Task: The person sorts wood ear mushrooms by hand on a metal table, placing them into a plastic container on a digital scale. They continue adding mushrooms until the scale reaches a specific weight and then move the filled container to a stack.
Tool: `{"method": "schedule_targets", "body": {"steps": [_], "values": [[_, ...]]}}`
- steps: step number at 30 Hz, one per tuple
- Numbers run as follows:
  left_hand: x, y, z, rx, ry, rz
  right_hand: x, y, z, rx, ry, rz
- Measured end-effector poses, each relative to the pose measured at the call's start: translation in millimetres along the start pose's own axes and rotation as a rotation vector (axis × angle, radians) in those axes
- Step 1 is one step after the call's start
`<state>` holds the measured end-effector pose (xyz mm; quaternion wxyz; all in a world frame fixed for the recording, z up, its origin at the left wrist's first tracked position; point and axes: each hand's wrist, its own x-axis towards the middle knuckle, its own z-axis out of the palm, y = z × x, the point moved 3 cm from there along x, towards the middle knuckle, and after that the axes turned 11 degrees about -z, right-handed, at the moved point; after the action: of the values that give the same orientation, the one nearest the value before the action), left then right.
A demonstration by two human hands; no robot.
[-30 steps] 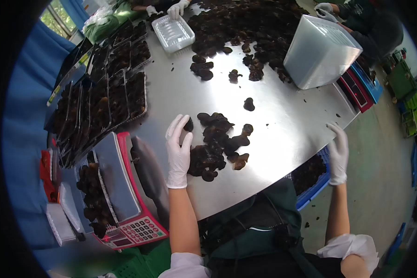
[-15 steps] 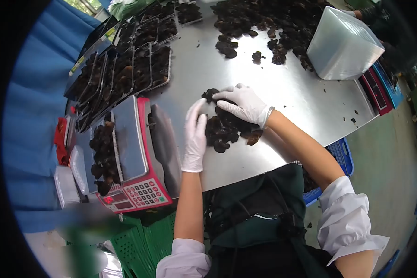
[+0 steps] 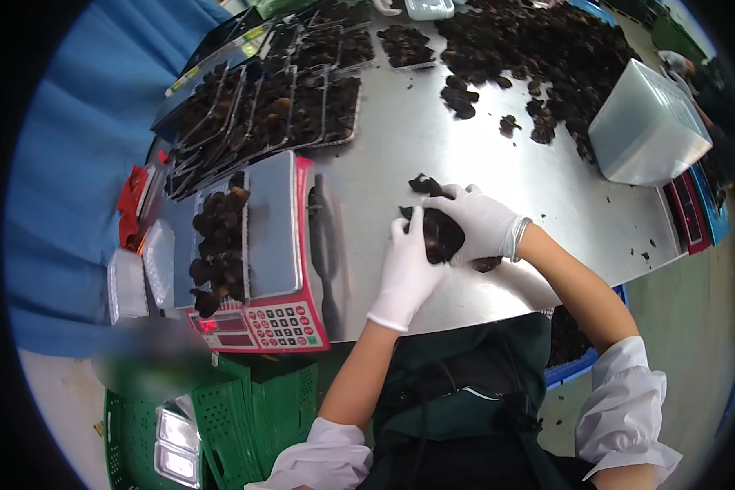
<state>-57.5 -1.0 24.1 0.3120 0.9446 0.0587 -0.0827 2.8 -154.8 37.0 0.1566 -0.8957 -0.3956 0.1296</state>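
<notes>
Both hands wear white gloves and meet over the steel table. Between them is a bunch of dark wood ear mushrooms (image 3: 443, 237). My left hand (image 3: 410, 271) closes on the bunch from the near left side, thumb up. My right hand (image 3: 483, 224) cups it from the right, fingers curled over the top. A few wood ear pieces (image 3: 423, 185) lie just beyond my fingertips, and a brownish one (image 3: 487, 264) shows below my right palm. To the left, a tray of wood ears (image 3: 219, 245) rests on a digital scale (image 3: 273, 237) with a red rim.
Filled trays (image 3: 278, 110) stand in rows at the back left. A large wood ear heap (image 3: 531, 49) covers the far right. Stacked clear trays (image 3: 649, 126) sit on another scale (image 3: 688, 214) at the right. Green crates (image 3: 229, 425) stand below, and another person's gloved hand (image 3: 386, 6) shows at the top.
My hands have closed together, and the wood ears spread between them are now gathered into a bunch. The view has shifted, so the table's contents appear further right.
</notes>
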Motion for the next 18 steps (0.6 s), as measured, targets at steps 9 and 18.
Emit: {"method": "schedule_targets", "body": {"steps": [9,18], "values": [[31.8,11.8,-13.8,-0.637,-0.101,0.072,-4.7,1.8,-35.3,0.513,0.362,-0.182],[19.7,-10.8,-16.3,-0.193,0.084,0.039,-3.0,27.6,-30.8,0.334,0.293,0.108]]}}
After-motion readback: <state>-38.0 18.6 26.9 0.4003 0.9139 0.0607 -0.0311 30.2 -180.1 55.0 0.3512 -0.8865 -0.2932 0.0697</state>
